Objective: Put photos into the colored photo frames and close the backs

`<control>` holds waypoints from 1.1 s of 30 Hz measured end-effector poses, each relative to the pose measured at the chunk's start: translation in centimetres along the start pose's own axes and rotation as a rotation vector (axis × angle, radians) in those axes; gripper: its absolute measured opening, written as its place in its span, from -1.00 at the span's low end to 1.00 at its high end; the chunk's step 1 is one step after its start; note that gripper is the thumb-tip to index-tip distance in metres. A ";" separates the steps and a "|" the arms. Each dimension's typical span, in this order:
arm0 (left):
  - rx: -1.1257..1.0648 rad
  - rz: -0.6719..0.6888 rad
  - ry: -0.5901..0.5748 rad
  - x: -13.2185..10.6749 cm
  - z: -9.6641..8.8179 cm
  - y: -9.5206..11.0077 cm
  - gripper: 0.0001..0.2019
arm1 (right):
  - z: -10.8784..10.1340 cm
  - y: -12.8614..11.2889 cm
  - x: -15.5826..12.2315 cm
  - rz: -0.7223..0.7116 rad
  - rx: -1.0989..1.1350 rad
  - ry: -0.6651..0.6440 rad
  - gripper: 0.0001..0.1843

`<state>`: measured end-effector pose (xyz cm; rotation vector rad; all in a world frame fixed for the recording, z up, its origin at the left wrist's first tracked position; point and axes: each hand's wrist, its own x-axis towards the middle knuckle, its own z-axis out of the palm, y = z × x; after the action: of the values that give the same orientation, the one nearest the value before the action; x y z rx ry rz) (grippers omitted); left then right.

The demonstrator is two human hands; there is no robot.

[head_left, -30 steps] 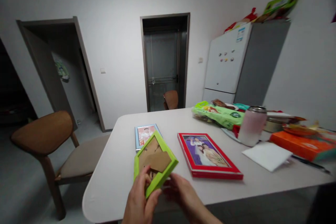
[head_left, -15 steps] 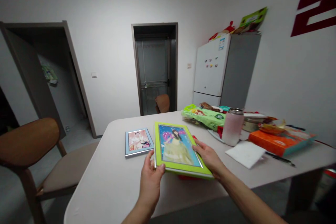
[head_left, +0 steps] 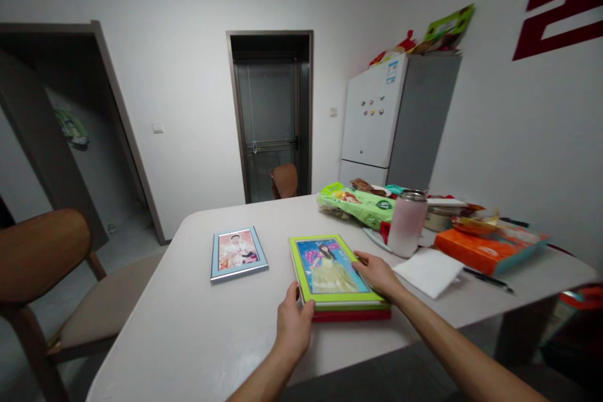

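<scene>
A lime-green picture frame [head_left: 333, 270] with a photo of a figure in a pale yellow dress lies face up on a flat red object [head_left: 352, 315]. Only the front edge of that red object shows. My left hand [head_left: 294, 321] is closed on the frame's lower left corner, thumb on top. On the opposite side my right hand [head_left: 377, 274] grips the right edge. Left of my hands, a light-blue picture frame [head_left: 239, 254] rests flat on the table [head_left: 188, 326], apart from the green one.
A pink-and-white bottle [head_left: 406, 224], a white napkin [head_left: 429, 271], a black pen [head_left: 490, 279] and an orange box [head_left: 485, 248] sit to the right. Behind them lies a green snack bag [head_left: 362, 206]. A wooden chair [head_left: 44, 251] stands at the left and a fridge [head_left: 372, 113] at the back.
Both hands have lowered the green frame from a tilted position above the table onto the red object. The view has shifted slightly.
</scene>
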<state>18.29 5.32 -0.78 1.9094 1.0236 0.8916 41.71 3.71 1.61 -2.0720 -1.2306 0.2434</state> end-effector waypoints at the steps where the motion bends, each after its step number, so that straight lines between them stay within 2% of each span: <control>1: 0.046 0.003 -0.004 0.3 -0.5 -0.2 -0.59 | -0.1 -0.1 0.1 0.002 -0.013 0.008 -0.50; 4: 0.226 0.001 0.014 1.9 -3.3 -1.4 -0.52 | -0.3 -1.8 -0.5 -0.020 -0.039 0.068 -0.51; 6: 0.362 -0.015 0.037 3.3 -6.1 -2.7 -0.49 | -0.1 -4.1 -2.0 -0.147 -0.010 0.111 -0.54; 7: 0.427 -0.030 0.045 4.0 -7.5 -3.4 -0.47 | 0.2 -5.5 -3.2 -0.254 0.024 0.113 -0.55; 10: 0.585 -0.073 0.026 5.1 -11.2 -4.9 -0.44 | 2.4 -10.0 -7.4 -0.471 0.143 -0.042 -0.60; 13: 0.682 -0.047 -0.017 4.0 -13.0 -5.1 -0.50 | 5.6 -13.1 -10.8 -0.567 0.193 -0.196 -0.60; 16: 0.737 -0.008 -0.037 0.5 -13.3 -4.4 -0.53 | 8.5 -14.0 -11.8 -0.527 0.174 -0.223 -0.54; 20: 0.799 -0.003 -0.032 -5.8 -12.9 -4.1 -0.45 | 11.1 -13.0 -11.6 -0.421 0.095 -0.188 -0.46; 23: 0.790 0.166 -0.150 -8.9 -11.8 -4.9 -0.29 | 12.0 -12.5 -11.8 -0.384 0.128 -0.198 -0.47; 25: 0.785 0.305 -0.195 -9.6 -10.7 -5.6 -0.29 | 12.3 -12.5 -12.2 -0.378 0.159 -0.211 -0.48; 29: 0.844 0.443 -0.056 -9.5 -9.3 -5.6 -0.53 | 12.3 -12.4 -12.6 -0.379 0.217 -0.194 -0.48; 31: 0.865 0.470 -0.036 -9.5 -9.7 -4.5 -0.69 | 11.9 -12.5 -12.5 -0.371 0.270 -0.161 -0.50; 33: 0.828 0.489 -0.009 -9.7 -10.9 -2.7 -0.75 | 11.4 -12.8 -12.4 -0.365 0.325 -0.130 -0.52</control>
<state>4.09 1.11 -0.25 2.9460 1.0226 0.7674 20.72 2.64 -0.66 -1.5461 -1.5104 0.3837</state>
